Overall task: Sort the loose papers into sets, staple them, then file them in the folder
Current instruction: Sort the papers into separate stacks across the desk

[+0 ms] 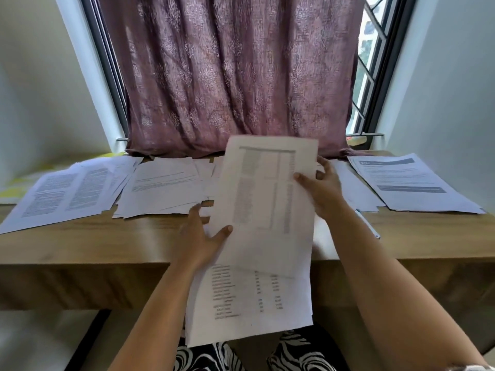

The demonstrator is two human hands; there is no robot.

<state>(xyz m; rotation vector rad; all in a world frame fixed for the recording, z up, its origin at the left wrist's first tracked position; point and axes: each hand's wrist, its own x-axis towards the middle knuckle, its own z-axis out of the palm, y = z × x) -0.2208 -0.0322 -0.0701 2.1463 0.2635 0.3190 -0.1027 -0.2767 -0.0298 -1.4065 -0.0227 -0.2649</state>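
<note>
My hands, left [199, 236] and right [320, 187], pinch opposite edges of a table-printed sheet [267, 199], long axis pointing away, raised above the worktop [107, 242]; sorted piles [163, 186] lie beyond.

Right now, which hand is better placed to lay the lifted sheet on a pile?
Probably the right hand. It pinches the lifted sheet at its upper edge, while the left hand supports the sheets beneath.
</note>
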